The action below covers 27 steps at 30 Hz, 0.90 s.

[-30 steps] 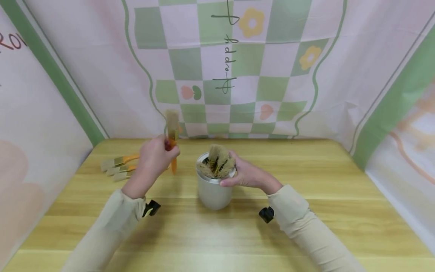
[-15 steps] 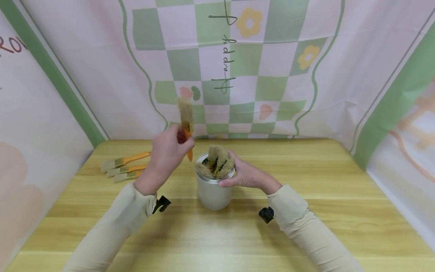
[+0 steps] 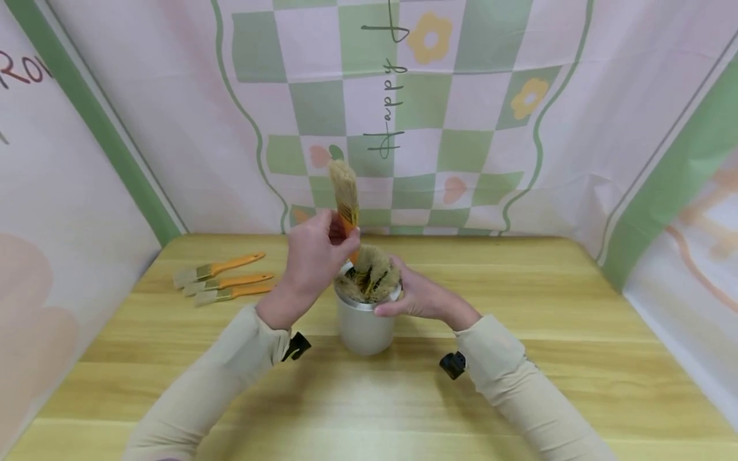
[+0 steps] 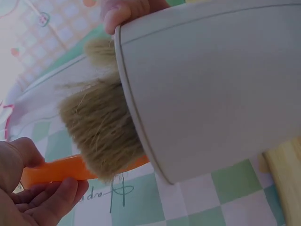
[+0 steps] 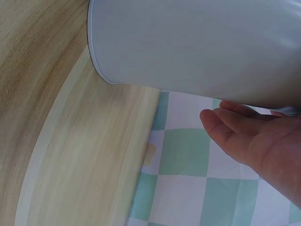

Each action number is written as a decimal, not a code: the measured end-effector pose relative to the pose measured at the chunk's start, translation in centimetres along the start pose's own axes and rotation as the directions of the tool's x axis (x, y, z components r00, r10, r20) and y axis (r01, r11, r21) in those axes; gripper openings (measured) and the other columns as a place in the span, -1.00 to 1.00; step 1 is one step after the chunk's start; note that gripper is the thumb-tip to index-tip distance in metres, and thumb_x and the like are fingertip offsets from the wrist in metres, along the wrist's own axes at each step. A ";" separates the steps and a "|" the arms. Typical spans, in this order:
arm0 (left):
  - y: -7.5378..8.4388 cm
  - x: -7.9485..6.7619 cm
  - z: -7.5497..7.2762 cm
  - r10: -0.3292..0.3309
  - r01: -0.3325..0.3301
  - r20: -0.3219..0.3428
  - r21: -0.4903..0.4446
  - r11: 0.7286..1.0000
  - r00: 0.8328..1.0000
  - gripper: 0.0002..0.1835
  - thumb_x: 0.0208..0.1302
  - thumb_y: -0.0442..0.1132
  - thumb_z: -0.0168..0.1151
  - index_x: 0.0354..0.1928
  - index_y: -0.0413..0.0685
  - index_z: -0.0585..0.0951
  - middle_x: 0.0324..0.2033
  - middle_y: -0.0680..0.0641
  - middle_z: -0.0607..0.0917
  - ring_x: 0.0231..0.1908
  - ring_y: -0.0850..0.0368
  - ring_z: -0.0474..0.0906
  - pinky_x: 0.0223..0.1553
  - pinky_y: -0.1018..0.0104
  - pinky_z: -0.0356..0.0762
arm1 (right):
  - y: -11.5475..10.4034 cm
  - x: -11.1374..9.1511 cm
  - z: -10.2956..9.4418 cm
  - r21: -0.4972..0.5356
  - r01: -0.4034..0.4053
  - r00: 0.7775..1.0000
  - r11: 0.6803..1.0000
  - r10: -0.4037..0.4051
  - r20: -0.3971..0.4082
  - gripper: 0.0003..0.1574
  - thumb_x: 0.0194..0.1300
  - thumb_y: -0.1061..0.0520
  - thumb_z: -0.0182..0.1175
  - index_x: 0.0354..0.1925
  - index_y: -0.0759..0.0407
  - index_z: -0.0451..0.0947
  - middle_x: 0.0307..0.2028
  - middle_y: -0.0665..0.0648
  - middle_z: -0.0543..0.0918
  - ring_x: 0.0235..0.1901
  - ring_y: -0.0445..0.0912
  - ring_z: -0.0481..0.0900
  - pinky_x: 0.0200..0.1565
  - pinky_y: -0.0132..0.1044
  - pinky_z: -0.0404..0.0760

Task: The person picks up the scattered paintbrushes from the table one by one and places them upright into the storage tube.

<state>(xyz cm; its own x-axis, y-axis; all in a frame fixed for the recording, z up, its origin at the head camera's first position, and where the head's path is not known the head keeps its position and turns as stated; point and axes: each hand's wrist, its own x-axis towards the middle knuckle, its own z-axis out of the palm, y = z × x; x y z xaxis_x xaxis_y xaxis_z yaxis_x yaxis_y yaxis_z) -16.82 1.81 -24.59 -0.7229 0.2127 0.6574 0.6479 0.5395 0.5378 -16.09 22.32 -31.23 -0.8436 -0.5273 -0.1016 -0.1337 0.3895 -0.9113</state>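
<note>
My left hand point(image 3: 314, 256) pinches a paintbrush point(image 3: 344, 189) by its orange handle, bristles upward. The handle's lower end is at the back left of the mouth of a white can point(image 3: 366, 330). In the left wrist view the orange handle point(image 4: 61, 169) passes behind other bristles point(image 4: 101, 127), its tip hidden there. Several brushes point(image 3: 375, 275) stand bristles-up inside the can, handles out of sight. My right hand point(image 3: 423, 294) grips the can's right side near the rim, thumb in front. The right wrist view shows the can's wall point(image 5: 188, 47) above its fingers point(image 5: 225, 136).
On the wooden table point(image 3: 461, 410), left of the can, three paintbrushes point(image 3: 233, 263) lie side by side, orange handles toward the right. A checkered cloth point(image 3: 415, 153) hangs just behind the table's back edge, with printed cloth on both sides.
My left hand has carried the paintbrush rightward from above the table to the can's mouth. The right hand and the can have stayed put, and the lying brushes now show more fully.
</note>
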 end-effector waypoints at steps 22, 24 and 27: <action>1.7 -1.1 1.1 -0.217 0.195 0.169 0.141 0.971 0.961 -0.71 0.11 -0.08 0.40 -0.41 -0.20 0.62 -0.50 -0.10 0.73 -0.49 0.11 0.65 -0.51 0.38 0.58 | -0.1 0.2 0.2 0.034 -0.002 0.999 0.999 0.001 0.041 0.29 0.10 0.03 0.43 0.49 0.03 -0.25 0.33 0.26 0.31 0.27 0.12 0.38 0.28 -0.01 0.42; 1.8 -1.1 0.7 -0.244 0.218 0.179 0.152 0.964 0.953 -0.68 0.09 -0.05 0.43 -0.41 -0.19 0.62 -0.49 -0.10 0.73 -0.48 0.11 0.65 -0.51 0.40 0.59 | -0.1 0.1 0.2 0.037 0.003 0.999 0.999 -0.004 0.043 0.28 0.11 0.03 0.42 0.48 0.07 -0.25 0.33 0.30 0.30 0.27 0.14 0.38 0.28 0.00 0.42; 1.7 -1.1 0.3 -0.259 0.233 0.184 0.150 0.961 0.948 -0.68 0.08 -0.06 0.44 -0.42 -0.19 0.61 -0.48 -0.10 0.73 -0.47 0.10 0.64 -0.50 0.39 0.59 | -0.2 0.1 0.0 0.041 0.011 0.999 0.999 -0.013 0.041 0.24 0.12 0.06 0.42 0.46 0.14 -0.21 0.31 0.34 0.31 0.26 0.17 0.38 0.27 0.00 0.43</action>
<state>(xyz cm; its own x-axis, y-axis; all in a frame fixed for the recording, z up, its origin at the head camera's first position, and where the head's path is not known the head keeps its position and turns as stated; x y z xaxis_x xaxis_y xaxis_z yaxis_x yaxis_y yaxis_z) -14.96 2.78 -24.56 -0.8975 0.2120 0.3866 0.4175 0.6905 0.5906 -16.13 22.18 -31.11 -0.8198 -0.5628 -0.1059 -0.1218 0.3522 -0.9280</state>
